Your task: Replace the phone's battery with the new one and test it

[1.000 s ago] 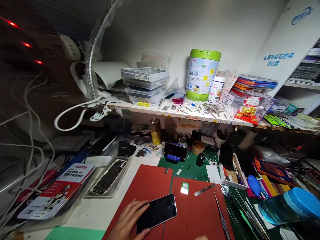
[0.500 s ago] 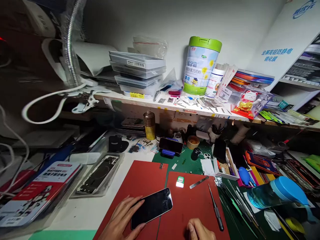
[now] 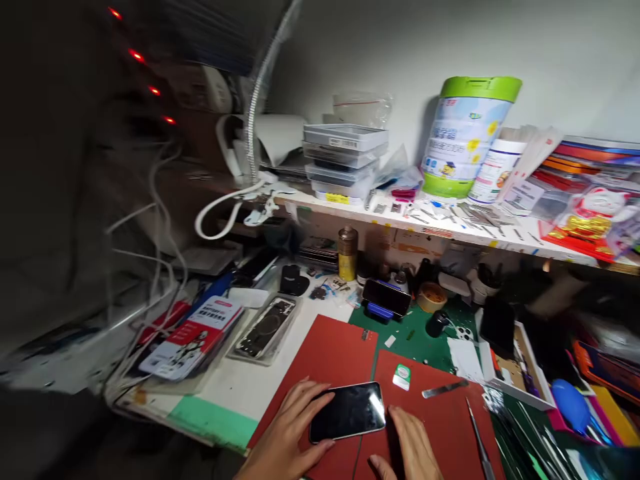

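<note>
A dark-screened phone (image 3: 347,412) lies on the red mat (image 3: 320,347), light glinting off its right end. My left hand (image 3: 295,430) holds its left end, fingers along the top edge and thumb at the lower edge. Just off the phone's right end, my right hand (image 3: 407,443) is open, thumb and fingers apart, with nothing in it. Above the phone are a small green and white piece (image 3: 401,377) and a flat metal strip (image 3: 445,389). A pen-like tool (image 3: 480,440) rests at the mat's right side.
An opened phone in a clear tray (image 3: 267,327) and a red-and-white battery box (image 3: 193,340) stand left. Behind the mat is a propped phone (image 3: 386,298). To the right are a white parts box (image 3: 543,399) and a blue blower (image 3: 571,405). A loaded shelf (image 3: 425,227) spans the back.
The camera view has swung left, so things appear further right. My right hand has opened from a curled shape and come close to the phone's right end. The phone lies more level.
</note>
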`<move>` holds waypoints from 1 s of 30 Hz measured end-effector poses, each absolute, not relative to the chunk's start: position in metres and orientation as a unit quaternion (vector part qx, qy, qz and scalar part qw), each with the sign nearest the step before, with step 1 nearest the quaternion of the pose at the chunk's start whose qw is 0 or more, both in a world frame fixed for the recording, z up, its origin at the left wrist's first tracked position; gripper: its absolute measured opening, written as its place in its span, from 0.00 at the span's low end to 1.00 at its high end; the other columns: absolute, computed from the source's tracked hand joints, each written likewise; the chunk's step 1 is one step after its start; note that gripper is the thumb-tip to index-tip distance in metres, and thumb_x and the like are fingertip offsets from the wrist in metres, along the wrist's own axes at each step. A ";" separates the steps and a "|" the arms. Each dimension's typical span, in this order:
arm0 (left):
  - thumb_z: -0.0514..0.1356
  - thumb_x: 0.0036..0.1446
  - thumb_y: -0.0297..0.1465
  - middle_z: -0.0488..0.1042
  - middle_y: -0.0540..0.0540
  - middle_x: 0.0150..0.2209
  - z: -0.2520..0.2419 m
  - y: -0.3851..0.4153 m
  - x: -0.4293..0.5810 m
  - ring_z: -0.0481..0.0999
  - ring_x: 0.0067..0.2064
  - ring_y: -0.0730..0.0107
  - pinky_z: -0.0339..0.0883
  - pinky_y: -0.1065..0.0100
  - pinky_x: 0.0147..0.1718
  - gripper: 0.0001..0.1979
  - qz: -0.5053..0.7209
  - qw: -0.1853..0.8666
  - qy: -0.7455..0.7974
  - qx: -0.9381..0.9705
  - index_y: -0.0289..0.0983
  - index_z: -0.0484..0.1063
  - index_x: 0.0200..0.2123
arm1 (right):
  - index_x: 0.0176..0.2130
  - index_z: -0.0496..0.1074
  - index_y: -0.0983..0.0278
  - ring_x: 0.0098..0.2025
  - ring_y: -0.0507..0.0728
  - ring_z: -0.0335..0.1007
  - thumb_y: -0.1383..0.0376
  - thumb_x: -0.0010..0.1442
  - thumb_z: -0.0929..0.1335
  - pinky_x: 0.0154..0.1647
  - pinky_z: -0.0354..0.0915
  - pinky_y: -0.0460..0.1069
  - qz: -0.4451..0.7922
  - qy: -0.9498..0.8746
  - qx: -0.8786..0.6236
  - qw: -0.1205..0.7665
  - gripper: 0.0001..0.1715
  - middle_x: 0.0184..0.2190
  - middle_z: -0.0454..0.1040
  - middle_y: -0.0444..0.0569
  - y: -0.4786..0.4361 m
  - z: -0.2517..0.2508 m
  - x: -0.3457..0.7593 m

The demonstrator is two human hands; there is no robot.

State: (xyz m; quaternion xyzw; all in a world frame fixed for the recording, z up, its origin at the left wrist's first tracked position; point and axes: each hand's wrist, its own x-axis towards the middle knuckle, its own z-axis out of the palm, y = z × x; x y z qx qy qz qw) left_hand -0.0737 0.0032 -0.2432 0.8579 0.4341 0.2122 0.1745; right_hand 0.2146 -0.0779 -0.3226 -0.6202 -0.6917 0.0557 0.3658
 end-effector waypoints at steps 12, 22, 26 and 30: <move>0.70 0.58 0.30 0.67 0.41 0.69 -0.224 0.001 -0.071 0.58 0.73 0.45 0.56 0.38 0.71 0.35 0.181 0.317 0.434 0.823 0.49 0.66 0.67 | 0.76 0.53 0.66 0.78 0.65 0.48 0.65 0.68 0.65 0.76 0.54 0.61 0.296 -0.785 -0.527 0.134 0.42 0.76 0.55 0.56 -0.017 -0.232 0.238; 0.72 0.57 0.34 0.69 0.40 0.68 -0.225 0.002 -0.073 0.59 0.72 0.42 0.56 0.37 0.70 0.33 0.204 0.321 0.423 0.823 0.47 0.69 0.65 | 0.75 0.56 0.70 0.77 0.65 0.49 0.60 0.69 0.64 0.76 0.54 0.59 0.319 -0.782 -0.524 0.113 0.41 0.75 0.56 0.59 -0.014 -0.222 0.239; 0.73 0.55 0.34 0.70 0.40 0.68 -0.224 0.001 -0.073 0.60 0.72 0.42 0.57 0.38 0.70 0.34 0.209 0.320 0.426 0.820 0.47 0.70 0.65 | 0.76 0.56 0.64 0.77 0.65 0.50 0.55 0.71 0.65 0.76 0.54 0.59 0.332 -0.773 -0.526 0.126 0.41 0.75 0.56 0.56 -0.011 -0.224 0.242; 0.73 0.55 0.32 0.71 0.40 0.67 -0.221 0.000 -0.072 0.62 0.71 0.44 0.56 0.38 0.71 0.35 0.214 0.322 0.422 0.820 0.47 0.70 0.65 | 0.76 0.54 0.63 0.77 0.65 0.49 0.50 0.72 0.65 0.76 0.53 0.60 0.333 -0.768 -0.533 0.126 0.42 0.76 0.55 0.56 -0.012 -0.225 0.243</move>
